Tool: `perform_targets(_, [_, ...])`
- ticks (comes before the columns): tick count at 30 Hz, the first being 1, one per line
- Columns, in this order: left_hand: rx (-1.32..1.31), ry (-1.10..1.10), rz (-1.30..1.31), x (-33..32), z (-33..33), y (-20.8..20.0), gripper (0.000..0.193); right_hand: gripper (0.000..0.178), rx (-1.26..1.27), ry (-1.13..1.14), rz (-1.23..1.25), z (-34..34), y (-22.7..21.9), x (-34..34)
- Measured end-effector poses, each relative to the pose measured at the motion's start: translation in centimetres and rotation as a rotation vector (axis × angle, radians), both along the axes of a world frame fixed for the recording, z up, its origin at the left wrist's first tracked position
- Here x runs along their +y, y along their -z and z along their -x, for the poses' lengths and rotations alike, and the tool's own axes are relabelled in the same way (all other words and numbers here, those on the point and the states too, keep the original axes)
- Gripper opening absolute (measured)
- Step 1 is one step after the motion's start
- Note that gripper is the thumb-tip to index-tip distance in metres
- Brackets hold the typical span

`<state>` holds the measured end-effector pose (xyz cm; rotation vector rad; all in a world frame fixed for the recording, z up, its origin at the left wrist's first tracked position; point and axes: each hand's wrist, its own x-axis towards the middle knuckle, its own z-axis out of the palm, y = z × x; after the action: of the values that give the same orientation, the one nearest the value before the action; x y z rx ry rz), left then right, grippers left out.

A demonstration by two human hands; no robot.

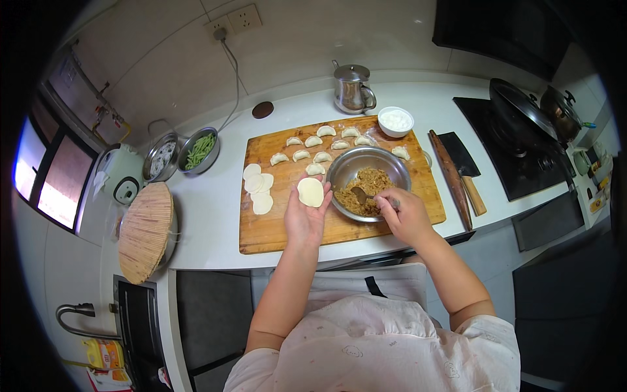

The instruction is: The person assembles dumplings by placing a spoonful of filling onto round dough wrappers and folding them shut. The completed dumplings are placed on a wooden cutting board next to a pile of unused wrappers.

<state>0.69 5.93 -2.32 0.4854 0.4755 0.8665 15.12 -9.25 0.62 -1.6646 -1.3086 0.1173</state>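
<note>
A round dumpling wrapper [310, 192] rests flat on the palm and fingers of my left hand [304, 219], above the wooden board [274, 235]. My right hand [406, 215] grips a spoon [360, 194] whose bowl dips into brown minced filling [373, 179]. That filling lies in a steel bowl [337, 164] on the board, right of my left hand. Several folded dumplings [301, 155] stand in rows behind the bowl and my left hand. More loose wrappers [262, 204] overlap at the board's left side.
A white bowl of flour [396, 120] touches the board's back right. Beyond it stands a steel lidded pot [352, 88]. A rolling pin [450, 176] and a cleaver [460, 157] lie to the right, before a black cooktop [503, 147]. Green beans [200, 151] fill a bowl at left.
</note>
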Motion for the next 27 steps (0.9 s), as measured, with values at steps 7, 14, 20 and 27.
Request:
perform_targets(7, [0.029,0.001,-0.025,0.0,-0.1,-0.1,0.043,0.014,0.48,0.028,-0.026,-0.5,1.4,1.1])
perform_targets(14, [0.073,-0.019,-0.035,-0.3,-0.2,-0.8,0.047,0.016,0.779,0.02,-0.076,-1.3,1.2,2.3])
perform_targets(20, [0.05,-0.014,-0.033,-0.3,-0.1,-0.9,0.044,0.016,0.87,0.007,-0.067,-2.2,1.2,3.0])
perform_targets(27, [0.024,0.0,-0.057,-0.1,0.1,-0.5,0.034,0.017,0.986,0.047,-0.085,-3.0,0.5,2.8])
